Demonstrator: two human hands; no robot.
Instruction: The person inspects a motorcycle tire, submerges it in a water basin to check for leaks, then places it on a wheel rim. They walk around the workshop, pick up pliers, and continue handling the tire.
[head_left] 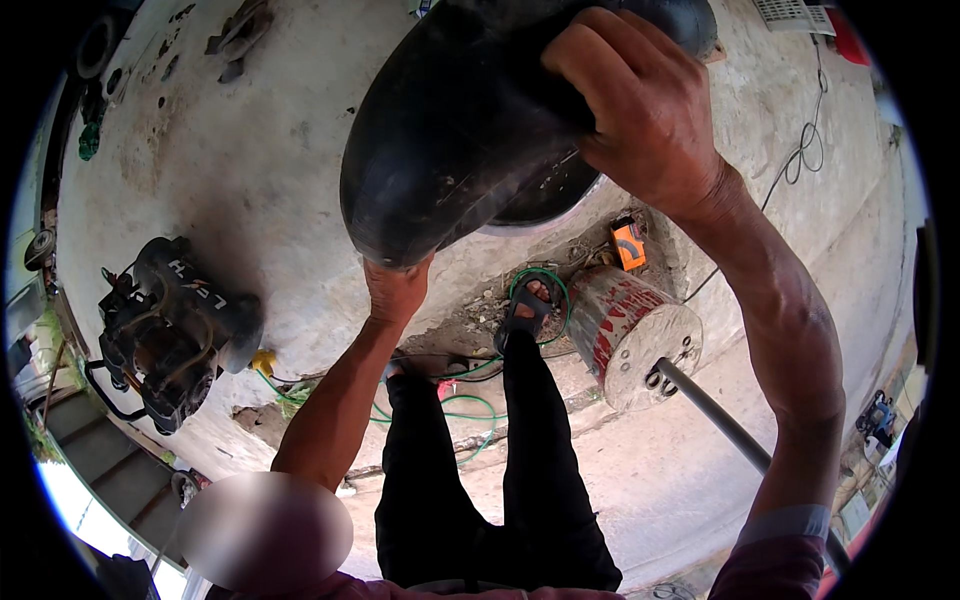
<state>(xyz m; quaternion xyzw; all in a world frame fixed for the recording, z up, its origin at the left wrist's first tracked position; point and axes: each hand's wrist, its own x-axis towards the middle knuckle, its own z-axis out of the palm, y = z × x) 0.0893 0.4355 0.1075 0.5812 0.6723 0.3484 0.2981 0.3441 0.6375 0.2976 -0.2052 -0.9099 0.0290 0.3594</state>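
Observation:
A black inflated rubber inner tube [430, 140] fills the upper middle of the head view. My right hand [625, 120] grips its upper right part with curled fingers. My left hand [398, 285] holds the tube's lower left end, its fingers mostly hidden behind the rubber. Below and behind the tube, part of a round dark basin [548, 200] with a pale rim shows; most of it is covered.
At left stands a black air compressor [180, 330] with green hose [480, 420]. An orange tool or box [627, 243] lies near a red-and-white cylinder [620, 340] with a grey pipe [715, 410]. A cable [800, 160] runs across the concrete floor [260, 180]. My sandalled feet are below.

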